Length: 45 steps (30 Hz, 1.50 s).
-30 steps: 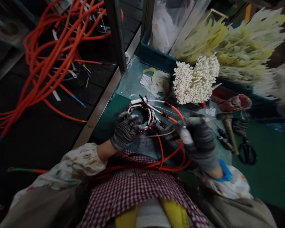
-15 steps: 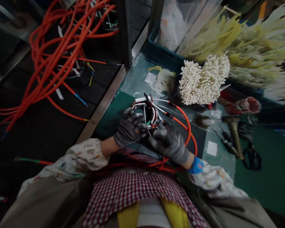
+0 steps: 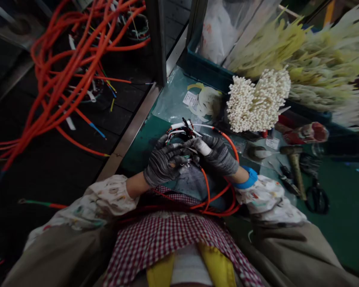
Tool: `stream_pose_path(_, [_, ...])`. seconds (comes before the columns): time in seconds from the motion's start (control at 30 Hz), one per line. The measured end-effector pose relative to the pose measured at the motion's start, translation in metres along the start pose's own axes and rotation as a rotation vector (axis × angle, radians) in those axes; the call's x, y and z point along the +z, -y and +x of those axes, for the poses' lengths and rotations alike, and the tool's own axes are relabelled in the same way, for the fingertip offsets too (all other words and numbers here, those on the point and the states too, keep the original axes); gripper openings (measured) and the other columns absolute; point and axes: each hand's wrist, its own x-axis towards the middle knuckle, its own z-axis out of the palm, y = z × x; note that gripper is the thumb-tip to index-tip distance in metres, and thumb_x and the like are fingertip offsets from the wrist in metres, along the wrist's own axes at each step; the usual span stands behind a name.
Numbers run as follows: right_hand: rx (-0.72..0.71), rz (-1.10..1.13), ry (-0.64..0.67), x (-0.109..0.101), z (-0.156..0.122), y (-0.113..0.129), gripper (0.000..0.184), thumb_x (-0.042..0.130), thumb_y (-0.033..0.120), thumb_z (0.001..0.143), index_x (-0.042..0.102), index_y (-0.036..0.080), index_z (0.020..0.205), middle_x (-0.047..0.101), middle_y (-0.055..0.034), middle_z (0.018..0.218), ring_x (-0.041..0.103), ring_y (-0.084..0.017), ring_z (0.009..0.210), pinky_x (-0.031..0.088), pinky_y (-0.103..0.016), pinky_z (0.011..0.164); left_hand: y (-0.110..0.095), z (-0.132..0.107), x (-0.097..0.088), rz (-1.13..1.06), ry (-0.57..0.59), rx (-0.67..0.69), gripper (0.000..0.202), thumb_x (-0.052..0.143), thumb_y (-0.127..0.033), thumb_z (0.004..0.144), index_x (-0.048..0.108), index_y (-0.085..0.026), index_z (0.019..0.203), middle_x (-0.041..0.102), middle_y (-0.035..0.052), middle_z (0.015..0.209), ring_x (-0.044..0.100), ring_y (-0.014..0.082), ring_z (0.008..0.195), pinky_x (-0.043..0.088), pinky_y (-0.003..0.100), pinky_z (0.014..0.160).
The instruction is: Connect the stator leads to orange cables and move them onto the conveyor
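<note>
A small round wound part (image 3: 183, 135) with white, black and orange leads sits on the green bench (image 3: 341, 223) in front of me. My gloved left hand (image 3: 164, 163) is closed round its near left side. My gloved right hand (image 3: 217, 153) lies over its right side with fingers curled on the leads; one fingertip is wrapped in white tape. Orange wires (image 3: 215, 199) run from the part down in loops to my lap.
A bundle of white-tipped sticks (image 3: 257, 101) and yellow-white cable ties (image 3: 314, 59) fill a blue bin behind. A hammer (image 3: 294, 167), scissors (image 3: 317, 195) and a red tool (image 3: 305, 133) lie at right. Tangled orange cables (image 3: 66, 71) cover the dark surface at left.
My right hand has come back from the right and up onto the wound part, meeting the left hand. The orange wire loop has been drawn in closer to me. The left hand has stayed put.
</note>
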Motion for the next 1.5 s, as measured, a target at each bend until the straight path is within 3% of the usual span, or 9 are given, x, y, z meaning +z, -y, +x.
stream_pose_path(0.17, [-0.006, 0.041, 0.037, -0.005, -0.002, -0.002, 0.031, 0.088, 0.052, 0.100, 0.088, 0.022, 0.107, 0.089, -0.0051, 0.106, 0.081, -0.023, 0.095, 0.070, -0.042, 0.095, 0.000, 0.005, -0.001, 0.024, -0.102, 0.049, 0.011, 0.071, -0.036, 0.110, 0.080, -0.032, 0.107, 0.089, -0.0012, 0.123, 0.079, 0.0239, 0.125, 0.042, 0.056, 0.141])
stream_pose_path(0.37, [-0.035, -0.005, 0.044, -0.001, -0.008, -0.010, 0.025, 0.084, 0.049, 0.105, 0.087, 0.025, 0.111, 0.088, -0.0051, 0.107, 0.082, -0.024, 0.095, 0.071, -0.043, 0.092, 0.003, 0.002, 0.002, 0.030, -0.023, 0.031, 0.012, 0.071, -0.037, 0.109, 0.081, -0.032, 0.105, 0.087, 0.0016, 0.127, 0.077, 0.0267, 0.127, 0.041, 0.059, 0.142])
stream_pose_path(0.63, [-0.279, -0.437, -0.017, 0.006, -0.042, -0.034, 0.020, 0.078, 0.044, 0.109, 0.085, 0.027, 0.117, 0.087, -0.0099, 0.108, 0.083, -0.026, 0.092, 0.072, -0.043, 0.086, -0.003, 0.004, 0.004, -0.044, -0.092, 0.021, 0.016, 0.069, -0.034, 0.104, 0.082, -0.028, 0.111, 0.090, 0.0009, 0.121, 0.082, 0.0262, 0.118, 0.039, 0.060, 0.143])
stream_pose_path(0.8, [-0.493, -0.503, 0.080, 0.009, -0.053, -0.028, 0.023, 0.065, 0.041, 0.119, 0.083, 0.027, 0.119, 0.089, -0.0059, 0.108, 0.085, -0.023, 0.099, 0.071, -0.037, 0.090, -0.003, 0.004, 0.009, -0.019, 0.075, -0.017, 0.020, 0.069, -0.035, 0.104, 0.084, -0.030, 0.117, 0.090, 0.0020, 0.122, 0.083, 0.0280, 0.122, 0.033, 0.068, 0.146])
stream_pose_path(0.9, [-0.539, -0.446, 0.159, 0.019, -0.036, -0.025, 0.032, 0.052, 0.032, 0.121, 0.081, 0.027, 0.111, 0.088, -0.0037, 0.102, 0.083, -0.021, 0.092, 0.071, -0.035, 0.088, -0.001, 0.005, 0.011, -0.027, 0.081, -0.029, 0.022, 0.071, -0.035, 0.103, 0.084, -0.030, 0.120, 0.089, 0.0031, 0.123, 0.083, 0.0284, 0.121, 0.031, 0.070, 0.146])
stream_pose_path(1.03, [-0.453, -0.632, -0.008, 0.027, 0.012, -0.023, 0.026, 0.056, 0.023, 0.109, 0.080, 0.023, 0.100, 0.083, -0.0101, 0.099, 0.080, -0.028, 0.094, 0.071, -0.050, 0.094, 0.003, 0.006, 0.007, 0.013, 0.103, -0.015, 0.020, 0.070, -0.031, 0.106, 0.086, -0.029, 0.118, 0.088, 0.0053, 0.127, 0.080, 0.0293, 0.127, 0.035, 0.069, 0.144])
stream_pose_path(1.2, [-0.366, -0.796, -0.201, 0.005, 0.035, -0.002, 0.032, 0.052, 0.026, 0.113, 0.081, 0.022, 0.126, 0.080, -0.0160, 0.126, 0.074, -0.033, 0.123, 0.064, -0.056, 0.115, 0.004, 0.002, -0.015, 0.095, 0.103, 0.023, 0.019, 0.072, -0.034, 0.113, 0.086, -0.037, 0.126, 0.084, 0.0023, 0.142, 0.070, 0.0324, 0.144, 0.036, 0.074, 0.139])
stream_pose_path(1.33, [-0.267, -0.945, -0.190, -0.001, 0.034, 0.003, 0.047, 0.075, 0.033, 0.101, 0.076, 0.011, 0.143, 0.076, -0.0239, 0.141, 0.070, -0.043, 0.130, 0.059, -0.067, 0.117, 0.012, 0.004, -0.044, 0.211, 0.039, 0.155, 0.028, 0.065, -0.027, 0.117, 0.081, -0.036, 0.138, 0.085, 0.0027, 0.128, 0.074, 0.0278, 0.126, 0.059, 0.048, 0.111])
stream_pose_path(1.5, [-0.183, -1.010, 0.125, 0.000, 0.064, -0.005, 0.057, 0.067, 0.013, 0.099, 0.070, 0.011, 0.156, 0.071, -0.0250, 0.155, 0.069, -0.039, 0.134, 0.060, -0.059, 0.117, 0.033, 0.026, -0.071, 0.230, 0.244, 0.429, 0.037, 0.053, -0.014, 0.117, 0.078, -0.030, 0.140, 0.085, 0.0018, 0.111, 0.075, 0.0220, 0.102, 0.053, 0.031, 0.079])
